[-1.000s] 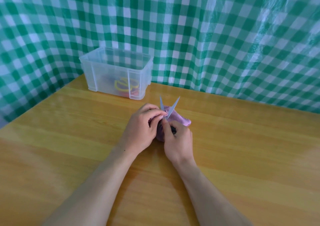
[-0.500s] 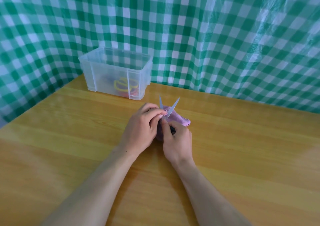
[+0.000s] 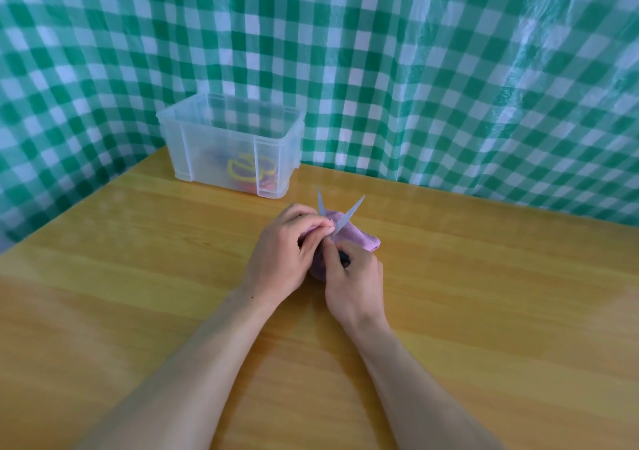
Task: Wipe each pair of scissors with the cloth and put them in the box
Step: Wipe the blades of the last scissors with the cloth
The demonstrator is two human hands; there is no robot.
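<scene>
Left hand (image 3: 283, 245): fingers curled, pinching the pink cloth (image 3: 359, 238) against the near end of one blade. Right hand (image 3: 356, 277): closed round the dark handles of the scissors (image 3: 350, 213), which stand over the cloth with both blades spread, tips pointing far.

Risk one: the open blades sit right beside bare fingertips, so a slip of the cloth along the edge could nick the left hand (sharpness cannot be judged here). Risk two: a slack grip on the handles could let the blades close on the cloth.

The clear box (image 3: 224, 138) stands far left on the desk (image 3: 138, 294), well apart from the hands and open-topped, with yellow-handled scissors (image 3: 242, 169) inside. In the way: only the box's own near wall. A green checked sheet (image 3: 449, 69) hangs behind.
</scene>
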